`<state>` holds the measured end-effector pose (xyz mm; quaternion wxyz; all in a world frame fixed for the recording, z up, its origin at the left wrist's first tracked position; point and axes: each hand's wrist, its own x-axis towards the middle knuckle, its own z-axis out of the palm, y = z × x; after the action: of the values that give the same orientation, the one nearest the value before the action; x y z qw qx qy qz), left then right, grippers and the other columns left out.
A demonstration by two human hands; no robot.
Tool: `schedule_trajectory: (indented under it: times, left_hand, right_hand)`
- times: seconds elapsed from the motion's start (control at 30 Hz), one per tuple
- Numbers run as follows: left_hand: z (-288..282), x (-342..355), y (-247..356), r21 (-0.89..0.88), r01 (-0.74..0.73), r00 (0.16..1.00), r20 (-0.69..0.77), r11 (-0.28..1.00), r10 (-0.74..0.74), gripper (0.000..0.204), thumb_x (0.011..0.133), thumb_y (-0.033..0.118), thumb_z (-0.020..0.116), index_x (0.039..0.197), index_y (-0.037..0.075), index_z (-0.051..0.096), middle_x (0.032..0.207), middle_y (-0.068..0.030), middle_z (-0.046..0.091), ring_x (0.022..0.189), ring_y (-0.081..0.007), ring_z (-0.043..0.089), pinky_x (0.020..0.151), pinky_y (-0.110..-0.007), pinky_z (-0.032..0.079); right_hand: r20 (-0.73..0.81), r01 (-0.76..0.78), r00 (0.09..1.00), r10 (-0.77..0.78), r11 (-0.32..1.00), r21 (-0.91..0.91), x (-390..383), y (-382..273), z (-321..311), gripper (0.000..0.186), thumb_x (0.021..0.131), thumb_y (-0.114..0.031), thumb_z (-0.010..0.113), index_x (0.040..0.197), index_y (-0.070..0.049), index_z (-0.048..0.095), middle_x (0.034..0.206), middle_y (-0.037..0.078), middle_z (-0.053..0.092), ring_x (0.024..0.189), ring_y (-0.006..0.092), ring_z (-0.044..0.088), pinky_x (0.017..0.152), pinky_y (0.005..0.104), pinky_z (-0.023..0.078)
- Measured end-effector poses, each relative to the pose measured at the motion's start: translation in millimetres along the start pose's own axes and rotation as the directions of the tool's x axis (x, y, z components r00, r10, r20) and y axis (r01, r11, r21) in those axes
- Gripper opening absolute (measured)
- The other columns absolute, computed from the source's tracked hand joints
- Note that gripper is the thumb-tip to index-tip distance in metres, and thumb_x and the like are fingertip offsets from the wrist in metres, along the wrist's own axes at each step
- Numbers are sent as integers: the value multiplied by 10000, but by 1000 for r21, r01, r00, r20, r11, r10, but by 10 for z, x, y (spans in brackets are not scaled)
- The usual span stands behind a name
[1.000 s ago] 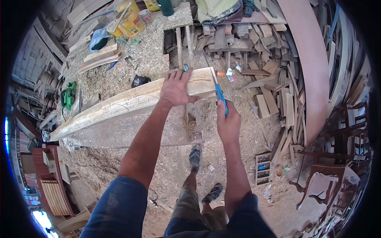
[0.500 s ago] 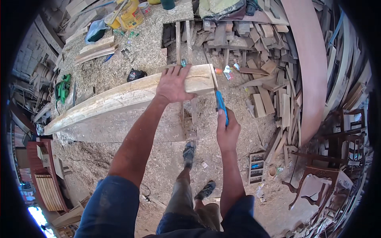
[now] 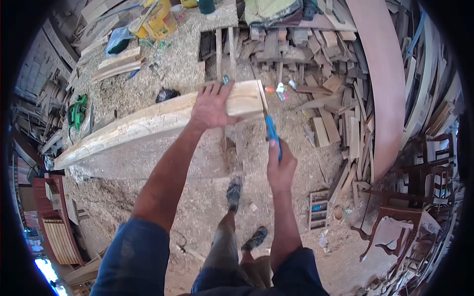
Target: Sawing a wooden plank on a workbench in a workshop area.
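Note:
A long pale wooden beam, curved along its far side, lies across the work surface with its squared end toward the right. My left hand rests flat on it near that end, fingers spread toward the far edge and thumb out along the near edge. With its fingers wrapped round a blue handle, my right hand holds a handsaw. The saw's narrow blade, seen nearly edge-on, runs along the beam's right end. Whether the teeth are inside the wood is hard to tell.
Wood shavings cover the bench and the floor. Several offcuts are heaped at the right beside a wide reddish board. A green power tool sits at the left, yellow containers at the back, a carved wooden chair lower right.
My right hand and the saw have drawn slightly toward me along the beam's end. My left hand keeps its place on the beam. The whole view has shifted a little.

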<state>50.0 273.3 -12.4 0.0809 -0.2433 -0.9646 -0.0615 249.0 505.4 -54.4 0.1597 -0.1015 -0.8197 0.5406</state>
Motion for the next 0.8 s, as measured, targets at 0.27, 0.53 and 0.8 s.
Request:
schedule_trajectory:
  times: [0.27, 0.53, 0.8]
  left_hand:
    - [12, 44, -27, 11, 33, 995, 91, 999, -34, 1289, 683, 691, 923, 1684, 46, 428, 1492, -239, 589, 1431, -405, 544, 1257, -562, 364]
    - [17, 10, 8, 66, 13, 999, 34, 998, -15, 1299, 693, 702, 914, 1693, 44, 410, 1458, -230, 594, 1407, -389, 557, 1232, -550, 388]
    - [-19, 45, -22, -4, 59, 991, 124, 998, -58, 1277, 694, 667, 916, 1713, 96, 399, 1507, -233, 579, 1448, -392, 532, 1262, -548, 370]
  right_hand:
    - [-31, -145, 989, 144, 989, -20, -1580, -359, -874, 480, 1159, -367, 551, 1427, -9, 726, 809, 54, 699, 603, 79, 548, 547, 298, 429]
    - [92, -117, 989, 113, 993, 30, 152, 275, 163, 359, 1161, -298, 606, 1331, -4, 722, 765, 154, 624, 658, 194, 560, 624, 394, 464]
    - [-2, -168, 986, 168, 986, -19, -986, -831, -583, 438, 1158, -316, 567, 1371, 36, 719, 878, 107, 717, 687, 140, 589, 609, 359, 464]
